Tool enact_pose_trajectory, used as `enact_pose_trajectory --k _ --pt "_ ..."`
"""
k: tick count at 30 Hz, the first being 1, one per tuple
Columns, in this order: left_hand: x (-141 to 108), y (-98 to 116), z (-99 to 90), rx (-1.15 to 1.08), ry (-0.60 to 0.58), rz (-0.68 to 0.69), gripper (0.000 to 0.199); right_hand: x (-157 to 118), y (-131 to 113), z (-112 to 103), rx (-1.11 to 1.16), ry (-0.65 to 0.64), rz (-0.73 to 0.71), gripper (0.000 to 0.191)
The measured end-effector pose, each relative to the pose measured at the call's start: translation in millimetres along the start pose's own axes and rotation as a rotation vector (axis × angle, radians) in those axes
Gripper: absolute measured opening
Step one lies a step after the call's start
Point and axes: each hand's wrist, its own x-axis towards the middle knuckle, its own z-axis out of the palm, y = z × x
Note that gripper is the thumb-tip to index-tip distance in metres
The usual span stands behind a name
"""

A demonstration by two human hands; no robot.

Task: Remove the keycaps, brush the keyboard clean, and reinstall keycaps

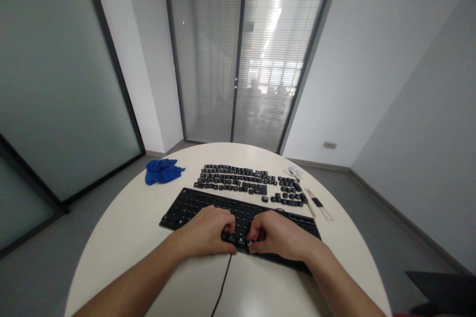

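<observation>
A black keyboard (215,200) lies slightly aslant across the front of the round table, most of its key positions bare of caps. My left hand (208,230) is closed at the middle of its front edge, fingers curled over the top and thumb along the edge. Just to the right, my right hand (277,235) grips the same edge, thumb and bent fingers close together. A few keycaps (241,240) sit on the front row between the hands. My fingers hide whatever lies directly under them.
Loose black keycaps (230,178) lie in rows behind the keyboard, with another group (290,193) to the right. A blue cloth (161,171) is at back left. A wire keycap puller (318,202) and crumpled white material (296,172) lie right. A cable (223,282) runs toward me.
</observation>
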Motion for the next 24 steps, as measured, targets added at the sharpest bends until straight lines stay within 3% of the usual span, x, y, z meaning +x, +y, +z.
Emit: enact_pose_trajectory --k 18,24 --pt "1.4 1.4 3.1 0.009 0.001 -0.007 0.031 2.6 -0.8 2.5 -0.021 -0.021 0.080 0.008" --pt "0.9 0.7 3.1 0.004 0.013 0.007 0.032 2.2 -0.9 4.1 -0.033 -0.020 0.047 0.007"
